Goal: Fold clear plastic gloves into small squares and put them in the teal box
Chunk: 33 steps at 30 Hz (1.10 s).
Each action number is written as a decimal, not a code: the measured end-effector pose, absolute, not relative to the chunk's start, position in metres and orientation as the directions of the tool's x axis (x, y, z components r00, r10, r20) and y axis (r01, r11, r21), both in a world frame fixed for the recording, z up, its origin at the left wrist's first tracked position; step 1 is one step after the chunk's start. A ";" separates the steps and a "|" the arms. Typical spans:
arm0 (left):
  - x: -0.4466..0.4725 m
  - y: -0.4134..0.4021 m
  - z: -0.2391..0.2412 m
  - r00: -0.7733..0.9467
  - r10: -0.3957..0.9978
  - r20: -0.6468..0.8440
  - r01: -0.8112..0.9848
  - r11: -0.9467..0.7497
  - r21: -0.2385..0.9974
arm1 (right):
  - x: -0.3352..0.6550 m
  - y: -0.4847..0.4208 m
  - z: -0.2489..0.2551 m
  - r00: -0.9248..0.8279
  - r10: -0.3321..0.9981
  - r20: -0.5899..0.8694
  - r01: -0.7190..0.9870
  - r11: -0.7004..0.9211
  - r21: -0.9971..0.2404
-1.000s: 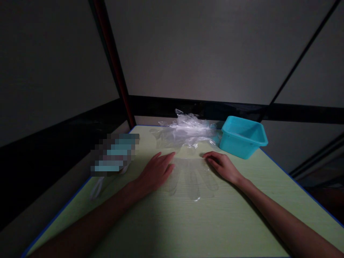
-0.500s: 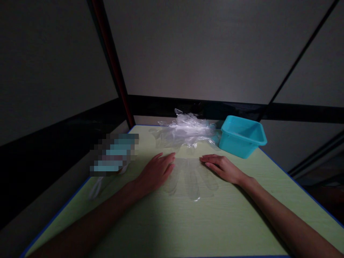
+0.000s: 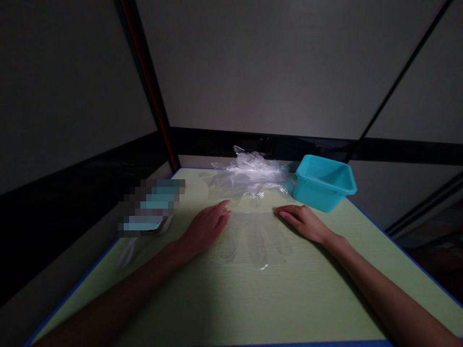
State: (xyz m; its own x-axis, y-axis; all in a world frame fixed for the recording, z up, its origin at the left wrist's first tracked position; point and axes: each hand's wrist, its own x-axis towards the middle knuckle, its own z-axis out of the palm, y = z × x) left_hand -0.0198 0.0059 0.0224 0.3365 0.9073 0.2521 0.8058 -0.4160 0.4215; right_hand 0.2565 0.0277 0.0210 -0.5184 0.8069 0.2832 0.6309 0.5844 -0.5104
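Note:
A clear disposable plastic glove (image 3: 256,238) lies flat on the light green table, its fingers pointing towards me and its cuff edge away from me. My left hand (image 3: 207,226) rests by the cuff's left corner, fingers stretched out and thumb a little apart. At the cuff's right corner lies my right hand (image 3: 304,222), its fingers extended and tips at the glove's edge. Neither hand shows a grip on the film. Behind the glove is a crumpled heap of clear plastic gloves (image 3: 253,176).
A turquoise plastic basket (image 3: 320,195) stands at the back right of the table (image 3: 275,308). On the left lies a pixelated flat object (image 3: 154,207) with a white strap (image 3: 127,253). Dark panelled walls (image 3: 253,72) rise behind the table.
My left hand has shifted slightly left and its fingertips have lifted or closed up a little. My right fingertips have slid slightly right along the cuff. The glove stays put.

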 end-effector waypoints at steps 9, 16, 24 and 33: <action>-0.020 0.007 0.020 0.255 0.905 0.341 0.831 -0.385 0.402 | 0.252 0.033 0.010 -0.360 0.872 0.330 0.585 0.487 -0.649; -0.019 0.007 0.020 0.252 0.898 0.361 0.835 -0.390 0.387 | 0.246 0.040 0.001 -0.299 0.890 0.345 0.568 0.457 -0.685; -0.017 0.005 0.023 0.244 0.911 0.332 0.852 -0.365 0.375 | 0.237 0.042 -0.002 -0.261 0.885 0.387 0.648 0.457 -0.609; -0.018 0.008 0.020 0.228 0.903 0.363 0.846 -0.368 0.386 | 0.237 0.040 0.002 -0.282 0.886 0.368 0.697 0.453 -0.556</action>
